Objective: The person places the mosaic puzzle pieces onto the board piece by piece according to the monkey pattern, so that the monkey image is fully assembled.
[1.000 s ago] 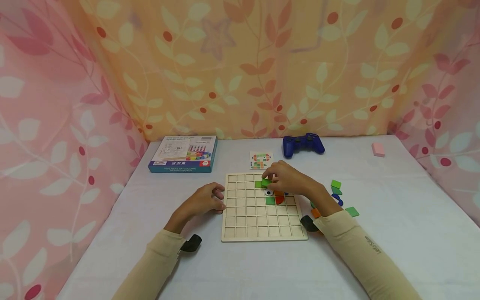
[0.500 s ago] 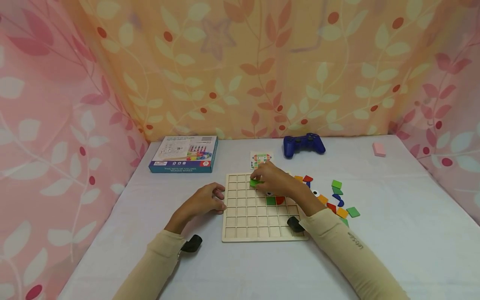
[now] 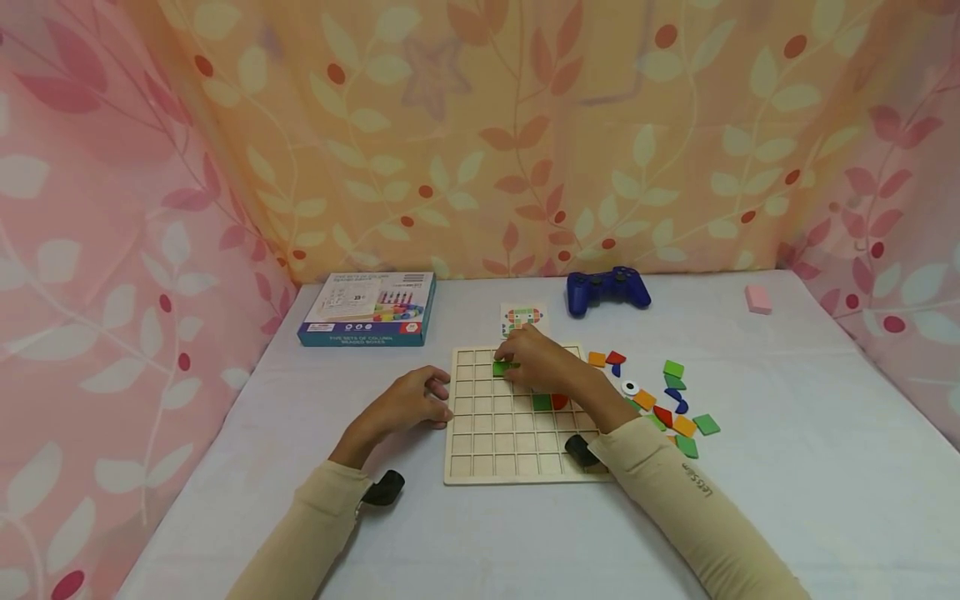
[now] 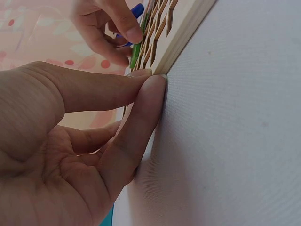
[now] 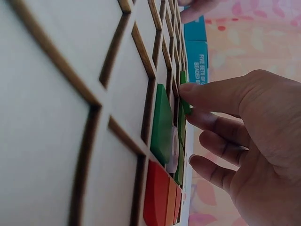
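A square wooden grid board (image 3: pixel 482 468) lies on the white cloth. My right hand (image 3: pixel 546 364) pinches a light green square tile (image 3: pixel 500 368) between thumb and fingers, close over a cell in the board's upper part. In the right wrist view this tile (image 5: pixel 183 87) stands slightly tilted. Around it in the cells sit a darker green tile (image 5: pixel 162 125), a white eye tile (image 5: pixel 174 148), a red piece (image 5: pixel 156 193) and other green tiles, partly hidden from the head view by my right hand. My left hand (image 3: pixel 408 400) grips the board's left edge between thumb and index fingertips (image 4: pixel 153 84).
Loose tiles (image 3: pixel 685 426) in green, orange, red and blue lie right of the board. Behind it stand a pattern card (image 3: pixel 513 317), partly covered by my right hand, and a blue game controller (image 3: pixel 609 291). A boxed set (image 3: pixel 366 308) is back left, a pink block (image 3: pixel 758 299) back right.
My right hand has moved left across the board's upper part with the green tile, uncovering loose tiles at the right. My left hand has stayed at the left edge.
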Available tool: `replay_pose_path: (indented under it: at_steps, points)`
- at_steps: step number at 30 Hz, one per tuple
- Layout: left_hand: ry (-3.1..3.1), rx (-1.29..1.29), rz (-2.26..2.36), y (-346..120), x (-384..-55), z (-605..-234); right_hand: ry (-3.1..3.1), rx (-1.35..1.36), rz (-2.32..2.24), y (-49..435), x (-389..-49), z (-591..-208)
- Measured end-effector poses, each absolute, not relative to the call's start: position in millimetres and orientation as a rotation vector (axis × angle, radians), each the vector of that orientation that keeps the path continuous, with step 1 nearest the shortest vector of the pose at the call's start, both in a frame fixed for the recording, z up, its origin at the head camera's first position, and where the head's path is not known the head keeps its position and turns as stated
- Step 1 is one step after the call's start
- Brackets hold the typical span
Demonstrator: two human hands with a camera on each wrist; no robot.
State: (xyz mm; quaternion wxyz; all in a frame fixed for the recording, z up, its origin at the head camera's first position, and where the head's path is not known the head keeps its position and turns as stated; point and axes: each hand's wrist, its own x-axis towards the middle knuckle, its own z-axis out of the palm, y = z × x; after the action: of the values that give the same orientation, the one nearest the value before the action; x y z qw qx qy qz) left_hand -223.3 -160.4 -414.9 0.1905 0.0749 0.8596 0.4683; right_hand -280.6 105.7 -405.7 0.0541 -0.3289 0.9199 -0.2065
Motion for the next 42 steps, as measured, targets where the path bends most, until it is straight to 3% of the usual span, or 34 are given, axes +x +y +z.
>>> replay_pose_path:
  at_steps: [20, 42]
  points:
    - [2.409, 0.234, 1.310, -160, -225, -415, 2.766, -0.961, -0.674, 114, -277, -402]
    - [2.417, 0.231, 1.306, -161, -223, -414, 2.729, -0.635, -0.844, 188, -273, -391]
